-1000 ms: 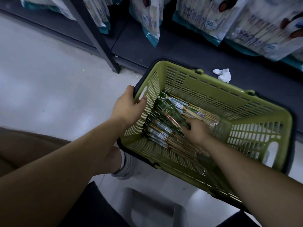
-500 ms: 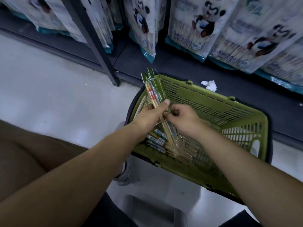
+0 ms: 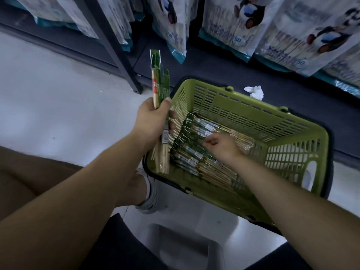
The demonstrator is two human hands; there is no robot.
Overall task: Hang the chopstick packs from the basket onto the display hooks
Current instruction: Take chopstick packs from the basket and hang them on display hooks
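Forearms out low over a white shoe (image 3: 151, 193) and pale floor (image 3: 58, 98), both angled toward the green basket (image 3: 253, 112).

Grips with the left hand (image 3: 153, 118) a bundle of chopstick packs (image 3: 160, 82). Fingers wrapped round the middle, header cards up, bare stick ends dipping past the basket's near rim. Reads as a hold meant to keep the hanging ends together, ready for a hook.

Reaches with the right hand (image 3: 222, 147) down into the basket, knuckles up, fingertips drawn together on the loose packs (image 3: 194, 160) lying in rows on the bottom. Pinching one or only touching: cannot tell through the blur.

Basket parked on the floor tight against a dark low shelf (image 3: 214, 69), close to where the stock belongs.

Farther back, a crumpled white scrap (image 3: 255, 91) on that shelf, then panda-print bags (image 3: 239, 26) hanging above. No display hooks in view.
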